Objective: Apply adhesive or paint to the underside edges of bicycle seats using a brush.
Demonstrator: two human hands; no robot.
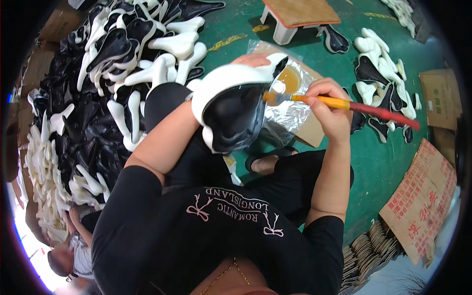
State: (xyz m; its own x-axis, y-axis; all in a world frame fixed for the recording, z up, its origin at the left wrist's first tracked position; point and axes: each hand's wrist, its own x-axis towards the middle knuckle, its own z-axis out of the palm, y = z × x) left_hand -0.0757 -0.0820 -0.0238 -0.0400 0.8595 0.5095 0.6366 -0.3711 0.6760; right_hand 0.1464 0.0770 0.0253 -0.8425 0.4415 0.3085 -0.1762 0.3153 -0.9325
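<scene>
My right hand (330,108) is closed around the handle of a paintbrush (339,103), yellow near the bristles and red toward the end. Its bristle tip touches the rim of a bicycle saddle (206,91), a white foam pad with a hollow black underside facing up. My left hand (251,60) grips the saddle from its far side; the fingers are partly hidden behind the foam. Just beyond the brush, amber liquid (291,78) shows in a container on clear plastic film (280,120), laid over a cardboard box (310,129).
A large heap of white foam pads (178,45) and black saddle shells (93,147) covers the left side. More saddle parts (386,81) lie on the green floor at right. A low stool (302,12) stands ahead, cardboard (423,196) at lower right. Another person (81,250) sits at lower left.
</scene>
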